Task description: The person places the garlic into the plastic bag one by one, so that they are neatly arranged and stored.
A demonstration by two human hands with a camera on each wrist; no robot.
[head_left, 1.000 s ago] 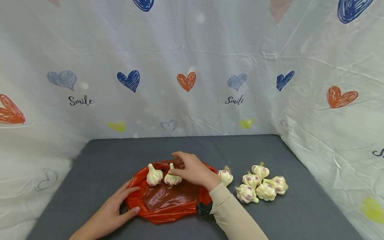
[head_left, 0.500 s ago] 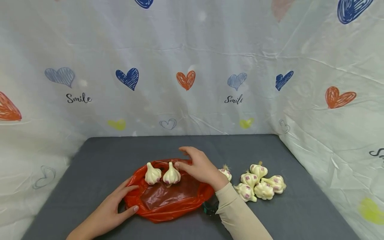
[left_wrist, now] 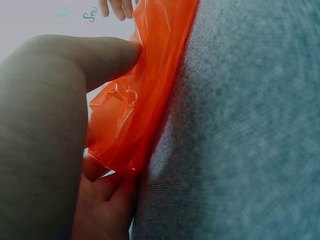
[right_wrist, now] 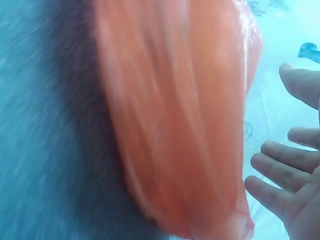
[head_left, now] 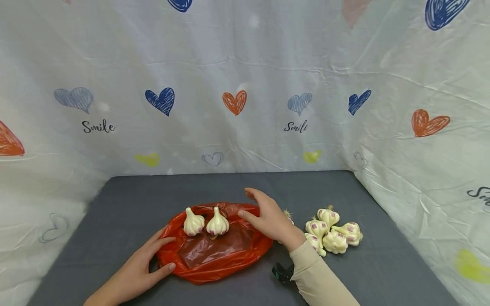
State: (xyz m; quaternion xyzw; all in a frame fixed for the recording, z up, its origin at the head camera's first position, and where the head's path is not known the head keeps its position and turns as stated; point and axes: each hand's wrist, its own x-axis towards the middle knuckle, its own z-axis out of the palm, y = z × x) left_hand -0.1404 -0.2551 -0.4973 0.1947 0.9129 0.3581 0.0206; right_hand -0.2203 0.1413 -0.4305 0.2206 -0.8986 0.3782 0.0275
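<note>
A red plastic bag (head_left: 214, 267) lies spread on the table, its mouth facing up. Two garlic bulbs, a left one (head_left: 193, 222) and a right one (head_left: 217, 223), sit at its back left. My left hand (head_left: 141, 267) rests on the bag's left end, its fingers along the back and thumb at the front; the left wrist view shows the thumb (left_wrist: 112, 60) against the red plastic. Over the bag's right rim, my right hand (head_left: 268, 219) holds nothing. Its spread fingers (right_wrist: 280, 170) show beside the bag in the right wrist view.
To the right is a group of garlic bulbs (head_left: 335, 242), with another bulb (head_left: 288, 216) mostly hidden behind my right hand. A black device (head_left: 282, 273) shows by the right sleeve (head_left: 321, 276). A white heart-printed sheet (head_left: 260, 72) hangs behind the dark grey table (head_left: 153, 191).
My right hand has let go of the right garlic bulb in the bag and moved away rightward, towards the bag's right rim. The left hand stays at the bag's left end.
</note>
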